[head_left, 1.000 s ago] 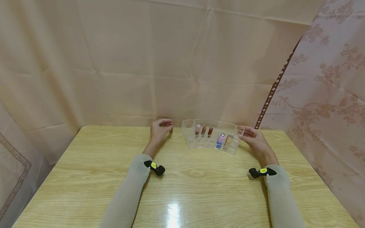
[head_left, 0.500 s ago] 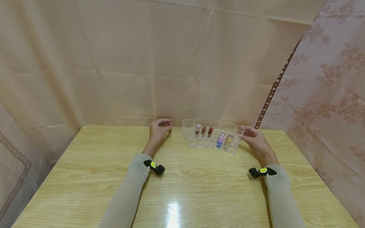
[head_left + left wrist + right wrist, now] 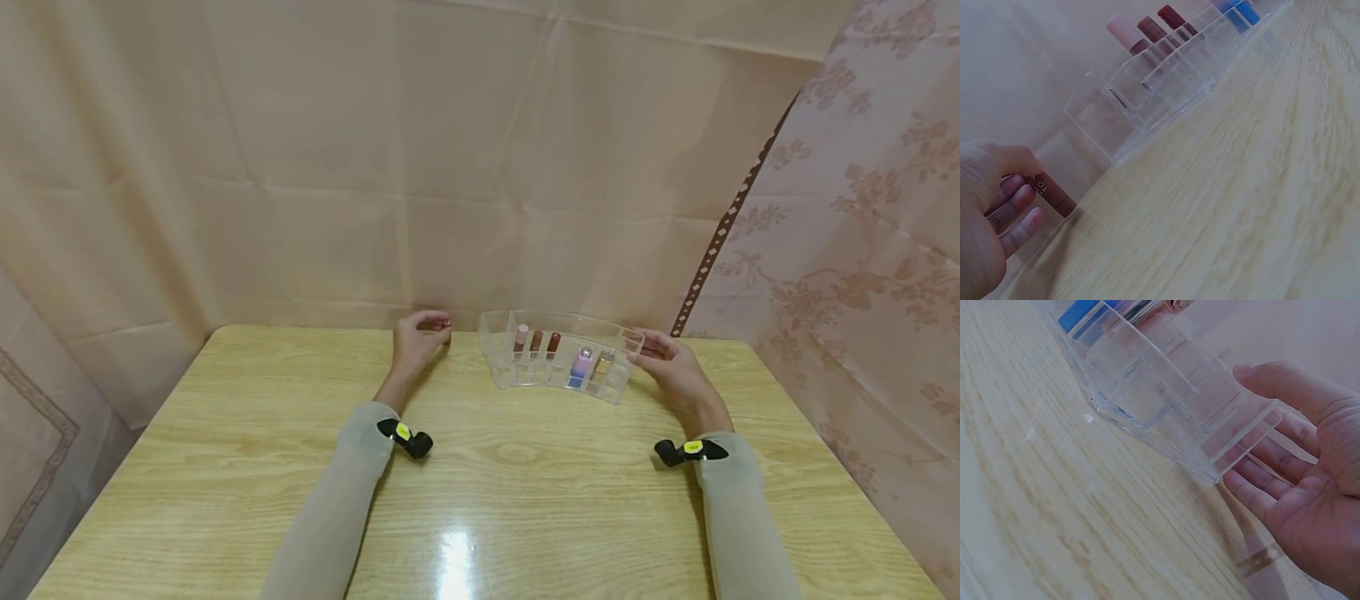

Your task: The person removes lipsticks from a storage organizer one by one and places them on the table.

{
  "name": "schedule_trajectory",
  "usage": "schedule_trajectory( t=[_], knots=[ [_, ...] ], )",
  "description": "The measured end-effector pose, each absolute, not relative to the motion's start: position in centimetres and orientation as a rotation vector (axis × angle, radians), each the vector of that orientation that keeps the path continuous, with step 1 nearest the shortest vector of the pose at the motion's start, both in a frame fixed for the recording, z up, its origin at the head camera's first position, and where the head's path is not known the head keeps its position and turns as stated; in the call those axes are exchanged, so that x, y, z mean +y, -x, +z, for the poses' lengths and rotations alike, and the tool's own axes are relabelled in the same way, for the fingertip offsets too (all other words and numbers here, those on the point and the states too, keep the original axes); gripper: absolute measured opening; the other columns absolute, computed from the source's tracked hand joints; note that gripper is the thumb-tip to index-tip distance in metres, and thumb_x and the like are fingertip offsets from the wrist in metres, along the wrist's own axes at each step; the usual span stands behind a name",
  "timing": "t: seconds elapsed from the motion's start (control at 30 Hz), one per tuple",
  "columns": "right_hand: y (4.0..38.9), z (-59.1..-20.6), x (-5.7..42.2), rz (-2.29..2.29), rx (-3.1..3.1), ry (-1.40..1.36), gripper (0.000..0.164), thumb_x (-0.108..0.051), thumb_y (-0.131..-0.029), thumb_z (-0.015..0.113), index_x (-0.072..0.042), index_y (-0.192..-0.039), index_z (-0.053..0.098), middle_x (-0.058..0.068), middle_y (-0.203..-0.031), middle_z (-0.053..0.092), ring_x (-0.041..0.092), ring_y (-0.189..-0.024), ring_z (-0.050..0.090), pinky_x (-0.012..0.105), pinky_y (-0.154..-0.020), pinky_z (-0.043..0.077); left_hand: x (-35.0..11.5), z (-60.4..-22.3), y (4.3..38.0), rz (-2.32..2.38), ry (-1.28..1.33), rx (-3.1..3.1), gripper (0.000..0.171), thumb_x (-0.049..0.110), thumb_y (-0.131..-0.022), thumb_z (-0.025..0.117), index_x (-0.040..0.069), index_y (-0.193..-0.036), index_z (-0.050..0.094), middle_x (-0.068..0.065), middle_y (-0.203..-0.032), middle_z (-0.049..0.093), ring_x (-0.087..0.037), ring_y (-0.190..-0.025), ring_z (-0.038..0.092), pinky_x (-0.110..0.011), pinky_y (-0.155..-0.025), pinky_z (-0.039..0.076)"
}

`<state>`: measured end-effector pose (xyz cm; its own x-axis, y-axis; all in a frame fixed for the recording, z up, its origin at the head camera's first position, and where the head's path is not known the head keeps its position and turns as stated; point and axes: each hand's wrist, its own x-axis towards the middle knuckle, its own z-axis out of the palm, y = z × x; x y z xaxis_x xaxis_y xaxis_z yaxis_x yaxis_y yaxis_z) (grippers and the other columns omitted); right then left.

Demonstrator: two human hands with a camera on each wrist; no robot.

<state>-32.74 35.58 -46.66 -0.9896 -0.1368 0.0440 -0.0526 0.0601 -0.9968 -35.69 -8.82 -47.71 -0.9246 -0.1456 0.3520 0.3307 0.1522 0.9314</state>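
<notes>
My left hand point(image 3: 414, 342) pinches a brown lip gloss tube point(image 3: 1051, 192) between thumb and fingers. White lettering shows on the tube, whose lower end comes close to the tabletop in the left wrist view. To its right stands a clear, curved cosmetics organizer point(image 3: 501, 377). My right hand point(image 3: 675, 371) grips the organizer's right end, thumb over the near side and fingers behind the end wall. Inside stand a pink-capped tube point(image 3: 521, 337), a brown tube point(image 3: 536, 342), a dark red tube point(image 3: 553, 344), a pink-and-blue bottle point(image 3: 582, 363) and a small gold-toned bottle point(image 3: 604, 362).
Both hands are at the far edge of a wood-grain table point(image 3: 510, 500). A beige curtain point(image 3: 337, 167) hangs right behind it, and a floral pink cloth point(image 3: 862, 292) hangs along the right. Each sleeve carries a black wrist camera point(image 3: 408, 439).
My left hand has shifted very slightly to the left, still pinching the tube. The right hand and the organizer have stayed in place.
</notes>
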Motion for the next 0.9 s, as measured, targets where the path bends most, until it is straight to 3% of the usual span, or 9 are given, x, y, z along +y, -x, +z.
schedule_trajectory(
  t=[0.37, 0.7, 0.9],
  knots=[
    [33.02, -46.90, 35.55, -2.125, 2.219, 0.220, 0.066, -0.007, -0.092, 0.074, 0.005, -0.148, 0.041, -0.003, -0.125, 0.064, 0.006, -0.114, 0.063, 0.015, -0.095, 0.054, -8.80, -47.76, 35.68, -1.793, 0.216, -2.065, 0.016, -0.011, -0.082, 0.075, -0.012, -0.098, 0.075, -0.029, -0.096, 0.074, -0.006, -0.074, 0.065, -0.009, -0.068, 0.053],
    [32.99, -46.89, 35.50, -2.143, 2.207, 0.218, 0.065, -0.006, -0.093, 0.074, 0.005, -0.148, 0.042, -0.003, -0.125, 0.064, 0.009, -0.116, 0.062, 0.015, -0.095, 0.054, -8.85, -47.81, 35.73, -1.782, 0.217, -2.070, 0.017, -0.010, -0.082, 0.075, -0.011, -0.098, 0.075, -0.029, -0.097, 0.074, -0.013, -0.077, 0.068, -0.011, -0.070, 0.053],
    [32.91, -46.87, 35.47, -2.152, 2.193, 0.216, 0.063, -0.006, -0.093, 0.073, 0.003, -0.148, 0.043, -0.005, -0.123, 0.066, 0.007, -0.114, 0.064, 0.015, -0.095, 0.054, -8.85, -47.87, 35.77, -1.797, 0.219, -2.065, 0.016, -0.010, -0.082, 0.075, -0.011, -0.099, 0.075, -0.030, -0.098, 0.074, -0.007, -0.075, 0.065, -0.009, -0.069, 0.052]
  ],
)
